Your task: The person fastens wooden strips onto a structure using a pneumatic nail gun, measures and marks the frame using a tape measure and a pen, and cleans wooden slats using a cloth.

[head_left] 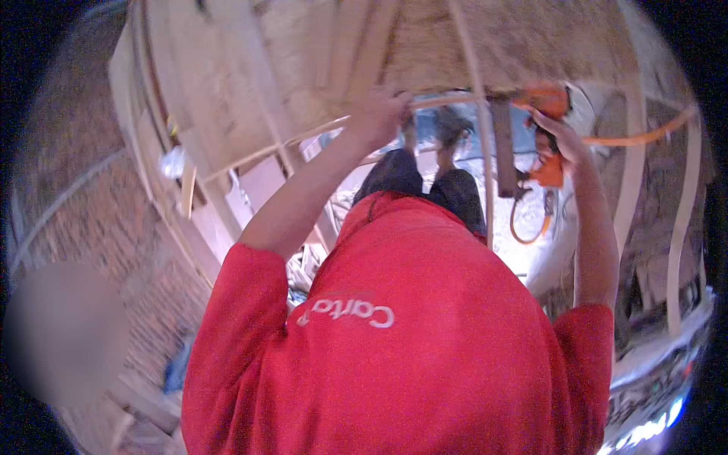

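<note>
In the head view, your right hand [565, 140] wraps around the handle of an orange nail gun [547, 100], which is in front of you, over on your right, with an orange hose [644, 139] trailing off to the right. Your left hand [378, 120] is at the edge of a wooden panel [303, 68]; blur hides whether its fingers grip. Your dark-trousered legs [390, 178] show between your arms, below your red shirt [425, 341].

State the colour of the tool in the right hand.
Mostly orange, partly dark; the tool shows in the head view.
</note>
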The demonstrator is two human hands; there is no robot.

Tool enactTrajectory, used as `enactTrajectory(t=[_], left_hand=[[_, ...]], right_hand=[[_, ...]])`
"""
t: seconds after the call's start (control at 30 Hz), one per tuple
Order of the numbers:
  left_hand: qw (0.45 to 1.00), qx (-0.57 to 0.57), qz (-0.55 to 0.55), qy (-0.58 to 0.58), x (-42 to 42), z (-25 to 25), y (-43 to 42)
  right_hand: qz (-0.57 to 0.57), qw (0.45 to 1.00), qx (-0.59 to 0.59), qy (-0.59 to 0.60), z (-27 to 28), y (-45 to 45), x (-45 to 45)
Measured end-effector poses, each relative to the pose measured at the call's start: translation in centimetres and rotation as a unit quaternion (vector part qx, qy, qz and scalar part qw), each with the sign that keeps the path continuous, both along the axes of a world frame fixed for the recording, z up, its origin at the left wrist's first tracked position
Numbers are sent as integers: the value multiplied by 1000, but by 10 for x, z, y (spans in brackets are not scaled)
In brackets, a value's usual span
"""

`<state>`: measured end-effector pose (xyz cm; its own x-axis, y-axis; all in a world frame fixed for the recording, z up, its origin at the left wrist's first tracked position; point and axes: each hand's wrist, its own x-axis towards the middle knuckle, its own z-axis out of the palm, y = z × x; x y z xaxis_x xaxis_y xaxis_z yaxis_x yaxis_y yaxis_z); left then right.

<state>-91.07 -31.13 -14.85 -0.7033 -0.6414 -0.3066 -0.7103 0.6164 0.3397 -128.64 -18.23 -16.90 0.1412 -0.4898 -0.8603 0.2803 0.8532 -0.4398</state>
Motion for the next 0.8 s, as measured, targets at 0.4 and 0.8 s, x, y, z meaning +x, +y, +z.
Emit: enactTrajectory(t=[0.4,0.8], left_hand=[[1000,-12,10,8,5,1,-7],[995,16,-27,97,18,-29,-11]], right_hand=[[-14,1000,8,13,17,-2,7],[-4,999,-29,31,14,-1,10]])
